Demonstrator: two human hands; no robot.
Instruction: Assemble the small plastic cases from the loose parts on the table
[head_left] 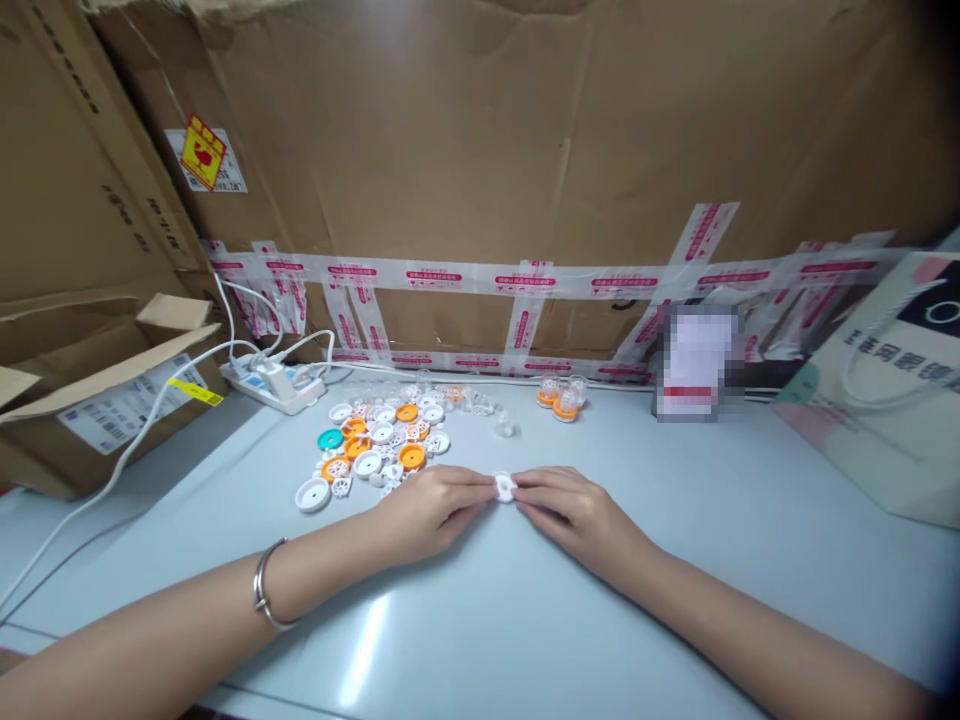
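Note:
Between the fingertips of both hands is a small round white plastic part (505,487), held just above or on the table. My left hand (442,505), with a silver bangle on its wrist, pinches the part's left edge. From the other side my right hand (577,510) grips its right edge. Left of the hands lies a loose pile of plastic parts: white round caps (313,494), orange round caps (412,457), a teal ring (330,440) and small white spoked pieces (341,486). Clear domed pieces (508,428) lie behind my hands.
Several orange-based pieces with clear domes (564,398) stand together at the back. A power strip (281,385) with cables sits back left beside an open carton (112,400). A phone-like object (697,365), blurred out, leans on a large taped box (480,150). A printed bag (885,400) stands right.

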